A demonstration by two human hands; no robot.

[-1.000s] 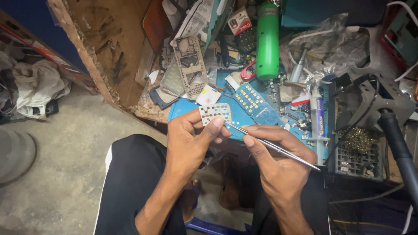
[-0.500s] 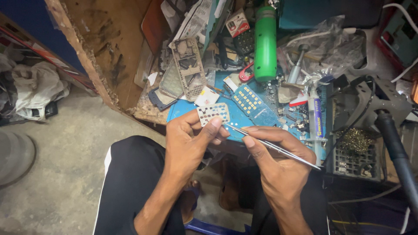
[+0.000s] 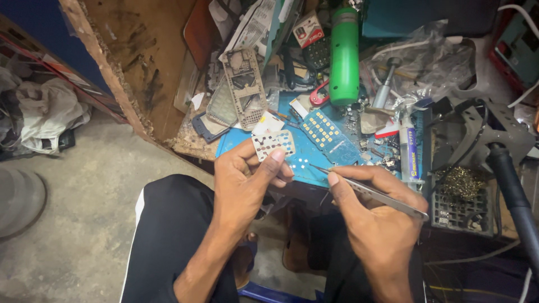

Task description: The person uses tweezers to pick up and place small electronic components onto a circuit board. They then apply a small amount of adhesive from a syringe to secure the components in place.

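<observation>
Close up, two hands work a small keypad sheet at the edge of a cluttered repair bench.

Nearest, the left hand [image 3: 247, 182] pinches a white perforated keypad sheet [image 3: 273, 143] between thumb and fingers, holding it just above the near edge of the blue work mat [image 3: 314, 160]. The right hand [image 3: 373, 216] grips metal tweezers [image 3: 368, 191], their tips pointing left toward the sheet and ending just beside the left fingers. Farther on the mat lies a blue circuit board [image 3: 328, 134] with rows of gold pads. To the right, a black grid-sided holder [image 3: 463, 199] contains a tangle of brass wool [image 3: 463, 182]. Beyond, a bare phone frame [image 3: 244, 84] and a green cylinder [image 3: 344, 56] lie among loose parts.
</observation>
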